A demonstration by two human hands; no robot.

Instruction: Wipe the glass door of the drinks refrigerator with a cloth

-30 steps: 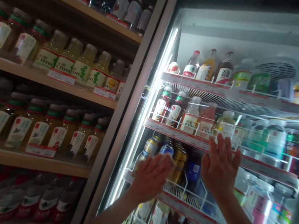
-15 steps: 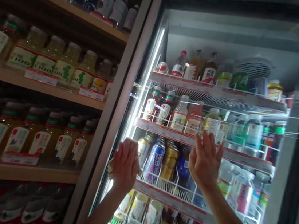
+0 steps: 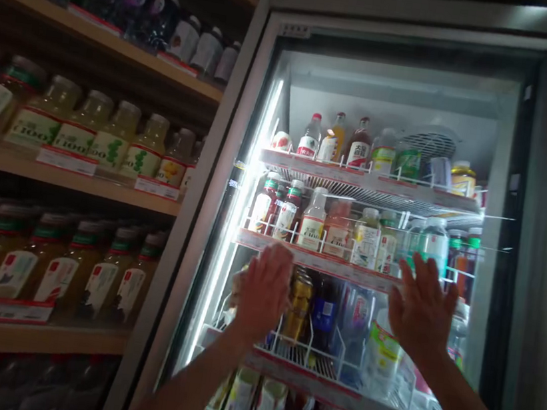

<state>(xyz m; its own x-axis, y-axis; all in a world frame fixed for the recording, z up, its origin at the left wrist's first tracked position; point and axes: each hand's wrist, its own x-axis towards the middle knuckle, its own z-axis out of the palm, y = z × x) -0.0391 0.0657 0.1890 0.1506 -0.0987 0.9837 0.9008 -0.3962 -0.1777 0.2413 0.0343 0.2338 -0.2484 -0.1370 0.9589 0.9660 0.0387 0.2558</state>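
My left hand (image 3: 264, 294) is raised in front of the glass door of a lit drinks fridge, blurred by motion. Its fingers lie close together over a beige crumpled cloth (image 3: 239, 284), which peeks out at the left side of the palm. To the right, my right hand (image 3: 423, 312) holds nothing; its fingers are spread toward the glass, and I cannot tell whether they touch it. Behind the left hand are gold cans (image 3: 299, 306) on a wire shelf. A clear bottle with a green and yellow label (image 3: 382, 347) shows beside the right hand.
Wooden shelves (image 3: 69, 181) on the left carry rows of juice bottles (image 3: 63, 271). The fridge's metal frame (image 3: 191, 221) stands between them and the glass. Inside, more bottles (image 3: 312, 220) line the wire shelves, with a bright light strip (image 3: 262, 136) along the left edge.
My left hand has moved right and slightly up with the cloth. My right hand has shifted right, fingers still spread. The view has tilted up and shifted a little.
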